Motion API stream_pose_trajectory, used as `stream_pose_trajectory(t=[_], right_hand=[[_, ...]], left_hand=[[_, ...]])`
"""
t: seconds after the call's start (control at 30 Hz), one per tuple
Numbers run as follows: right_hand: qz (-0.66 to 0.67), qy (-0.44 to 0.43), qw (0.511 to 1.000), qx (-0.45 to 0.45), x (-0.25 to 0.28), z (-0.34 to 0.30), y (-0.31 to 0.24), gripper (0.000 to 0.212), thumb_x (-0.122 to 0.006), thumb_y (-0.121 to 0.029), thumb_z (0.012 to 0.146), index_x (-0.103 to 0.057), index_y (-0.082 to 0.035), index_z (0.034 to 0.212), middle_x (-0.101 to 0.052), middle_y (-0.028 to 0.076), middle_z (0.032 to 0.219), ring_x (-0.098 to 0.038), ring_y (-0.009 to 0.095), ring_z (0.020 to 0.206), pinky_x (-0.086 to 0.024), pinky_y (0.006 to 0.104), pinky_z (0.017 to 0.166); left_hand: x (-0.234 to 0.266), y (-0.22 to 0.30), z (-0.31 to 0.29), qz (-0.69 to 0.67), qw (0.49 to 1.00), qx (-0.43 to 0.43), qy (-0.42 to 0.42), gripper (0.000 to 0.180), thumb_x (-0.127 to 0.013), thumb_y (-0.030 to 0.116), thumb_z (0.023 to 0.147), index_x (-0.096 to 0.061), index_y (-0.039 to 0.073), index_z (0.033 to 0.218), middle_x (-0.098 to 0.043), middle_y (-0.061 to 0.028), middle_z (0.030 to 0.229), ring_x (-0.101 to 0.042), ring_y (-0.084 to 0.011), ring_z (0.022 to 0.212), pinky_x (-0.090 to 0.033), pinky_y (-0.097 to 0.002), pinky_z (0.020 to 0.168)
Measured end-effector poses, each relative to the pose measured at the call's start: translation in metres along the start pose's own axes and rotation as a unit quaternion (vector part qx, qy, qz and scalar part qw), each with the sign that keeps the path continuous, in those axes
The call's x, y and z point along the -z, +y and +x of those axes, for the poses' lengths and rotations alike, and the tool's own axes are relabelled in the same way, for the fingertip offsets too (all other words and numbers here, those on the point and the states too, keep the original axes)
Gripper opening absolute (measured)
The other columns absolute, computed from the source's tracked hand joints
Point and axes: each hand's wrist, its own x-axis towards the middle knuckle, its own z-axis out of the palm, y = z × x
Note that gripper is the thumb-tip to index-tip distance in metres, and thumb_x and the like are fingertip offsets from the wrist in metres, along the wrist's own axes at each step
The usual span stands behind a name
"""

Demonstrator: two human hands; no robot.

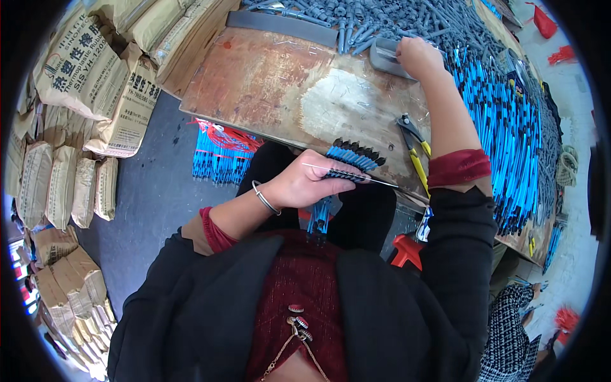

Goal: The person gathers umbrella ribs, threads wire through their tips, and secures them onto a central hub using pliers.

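Above my lap, my left hand (300,183) is closed round a bundle of thin blue sticks with black ends (354,156), whose lower ends hang below the hand. A thin straight metal rod (384,183) runs across the row of black ends and sticks out on both sides of the fingers. My right hand (420,57) reaches to the far side of the table, its fingers bent down into a small grey tray (384,69). What those fingertips pinch is hidden. Pliers with yellow and black handles (415,151) lie on the table between my arms.
Grey plastic parts (394,18) heap along the table's far side. Many blue sticks (503,137) pile up at the right. A grey strip (280,28) edges the worn wooden table (254,76). Red-tied blue bundles (219,156) sit below it; paper sacks (83,70) stand left.
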Motion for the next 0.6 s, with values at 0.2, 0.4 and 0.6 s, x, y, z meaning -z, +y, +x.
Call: stream_pose_trajectory(t=[0.2, 0.4, 0.6], right_hand=[[0.048, 0.045, 0.997, -0.042, 0.008, -0.021, 0.006, 0.015, -0.059, -0.018, 0.079, -0.067, -0.011, 0.089, -0.065, 0.016, 0.088, -0.062, 0.033, 0.080, -0.050, 0.0411, 0.072], [0.510, 0.189, 0.839, -0.014, 0.085, -0.131, -0.039, 0.014, -0.055, -0.008, 0.085, -0.063, 0.003, 0.087, -0.065, 0.007, 0.081, -0.060, 0.013, 0.074, -0.047, 0.0243, 0.069], [0.628, 0.167, 0.757, 0.068, 0.085, -0.231, -0.046, 0.006, -0.052, 0.001, 0.084, -0.056, 0.005, 0.085, -0.056, 0.016, 0.103, -0.058, 0.016, 0.076, -0.046, 0.0277, 0.070]], left_hand=[[-0.008, 0.003, -0.003, -0.001, 1.000, 0.003, 0.007, 0.022, -0.060, -0.001, 0.079, -0.064, -0.001, 0.100, -0.066, -0.0120, 0.099, -0.064, -0.0212, 0.088, -0.048, -0.0284, 0.081], [-0.010, 0.001, -0.010, 0.026, 0.998, -0.049, 0.026, 0.022, -0.060, -0.001, 0.079, -0.064, 0.000, 0.101, -0.066, -0.0100, 0.092, -0.061, -0.0166, 0.080, -0.048, -0.0265, 0.075], [-0.016, 0.001, -0.009, 0.051, 0.997, -0.041, 0.030, 0.023, -0.060, 0.001, 0.080, -0.065, 0.002, 0.103, -0.065, -0.0059, 0.073, -0.056, -0.0077, 0.062, -0.047, -0.0228, 0.062]])
